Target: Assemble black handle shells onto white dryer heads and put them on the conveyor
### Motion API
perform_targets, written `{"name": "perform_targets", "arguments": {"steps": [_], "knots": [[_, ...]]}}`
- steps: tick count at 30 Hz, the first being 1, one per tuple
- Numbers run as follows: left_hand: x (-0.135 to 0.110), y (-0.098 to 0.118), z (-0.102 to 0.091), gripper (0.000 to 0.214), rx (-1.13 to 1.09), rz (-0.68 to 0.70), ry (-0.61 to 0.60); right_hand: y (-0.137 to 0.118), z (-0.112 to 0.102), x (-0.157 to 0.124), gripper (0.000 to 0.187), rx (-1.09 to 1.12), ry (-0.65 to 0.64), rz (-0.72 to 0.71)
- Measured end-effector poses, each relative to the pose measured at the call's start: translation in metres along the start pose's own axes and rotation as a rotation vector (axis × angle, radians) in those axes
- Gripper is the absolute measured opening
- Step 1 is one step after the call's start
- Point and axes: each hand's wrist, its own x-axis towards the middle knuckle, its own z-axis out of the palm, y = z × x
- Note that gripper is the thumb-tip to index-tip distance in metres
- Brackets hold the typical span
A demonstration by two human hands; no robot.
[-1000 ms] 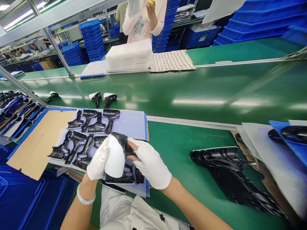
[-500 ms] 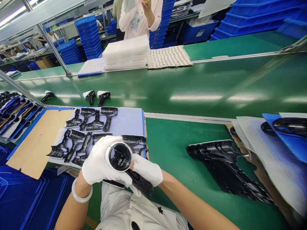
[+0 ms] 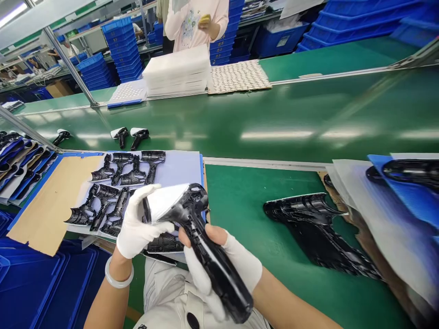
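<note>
Both hands wear white gloves, the right one with bare fingertips showing. A hair dryer body point(image 3: 192, 214) with a white barrel and black handle lies between them, tilted, its handle pointing down to the right. My left hand point(image 3: 139, 224) is closed around the wide front end of the white barrel. Lower down, my right hand point(image 3: 233, 260) grips the black handle, thumb on top. Behind the left hand, several black half shells point(image 3: 123, 173) lie in rows on a pale sheet point(image 3: 183, 169). Part of that sheet is hidden by the hands and the dryer.
On the right of the green bench point(image 3: 236, 192) lies a black shell point(image 3: 308, 228), beside stacked sheets point(image 3: 363, 192). Dryer bodies point(image 3: 139, 137) stand on the green belt point(image 3: 222, 119). Blue bins point(image 3: 30, 283) are at lower left. Across the belt a person point(image 3: 195, 27) holds something yellow.
The dryer has turned from its round front end facing up to lying sideways, handle now in full view. My left hand has shifted onto the front rim; my right hand has moved down and right.
</note>
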Motion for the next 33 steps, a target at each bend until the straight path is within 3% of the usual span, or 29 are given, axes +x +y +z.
{"name": "perform_targets", "arguments": {"steps": [6,11,15,21,24,27,33], "knots": [[-0.003,0.006,0.005,0.057,-0.119,-0.066,0.003,0.006,-0.003,0.009,0.047,-0.09,0.099,-0.058],[-0.005,0.012,0.016,0.057,0.028,-0.075,0.124,0.008,0.001,0.013,0.048,-0.196,0.067,-0.099],[-0.006,0.013,0.02,0.041,0.049,-0.154,0.176,0.008,0.004,0.014,0.052,-0.249,0.043,-0.099],[-0.004,0.015,0.019,0.048,0.004,-0.096,0.113,0.006,-0.008,0.018,0.051,-0.362,0.034,-0.127],[-0.004,0.018,0.02,0.065,0.036,-0.071,0.108,0.001,-0.01,0.02,0.039,-0.544,0.102,-0.147],[-0.004,0.021,0.023,0.071,0.012,-0.054,0.115,-0.003,-0.009,0.02,0.024,-0.732,0.186,-0.06],[-0.004,0.021,0.026,0.081,0.002,-0.022,0.137,-0.005,-0.009,0.023,0.015,-1.05,0.248,-0.044]]}}
